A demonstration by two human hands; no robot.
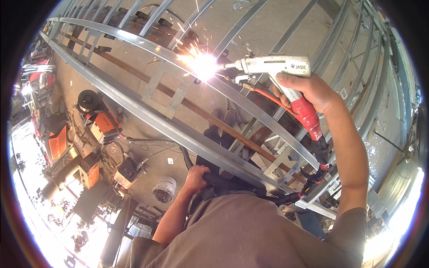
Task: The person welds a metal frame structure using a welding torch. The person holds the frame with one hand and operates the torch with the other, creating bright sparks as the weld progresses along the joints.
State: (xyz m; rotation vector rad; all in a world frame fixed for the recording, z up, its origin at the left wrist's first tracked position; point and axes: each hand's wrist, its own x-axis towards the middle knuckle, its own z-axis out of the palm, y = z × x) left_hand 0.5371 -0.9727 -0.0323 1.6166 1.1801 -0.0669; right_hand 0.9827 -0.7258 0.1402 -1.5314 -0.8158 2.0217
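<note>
Two bare hands in view, both clamped on something. Right hand [316, 91] wraps the grip of a pale welding torch [279, 65], thumb over the upper part, just above a red wrapping [307, 117]. Left hand [196, 178] sits low, near the waist, fingers curled around a black cable [183, 156].

Key relation: torch barrel lies roughly crosswise, nozzle to the person's left, handle slanting down and to the right from its rear. Beyond the nozzle, just off its tip, a white arc glare [203, 66] sits on the line of a slim metal rail [135, 40] — that rail runs from far left down to near right, so barrel and rail cross at an angle. Right hand is clearly the nearer one to the glare, lying to its right; left hand is well apart, on the person's side of the thicker near rail [134, 108]. Orange hose [273, 97] slants beneath the barrel toward the grip.

Hard to make out: the nozzle tip and the spot under the arc, both swallowed by light; cannot tell which crossbar, if any, meets the rail there. Most right-hand fingers are behind the grip, so any trigger contact is unreadable. The cable goes dark against the clothing — cannot tell whether it joins the black leads below the red wrapping. Far rail ends bend away toward the fisheye rim; lower left is washed out by daylight.
</note>
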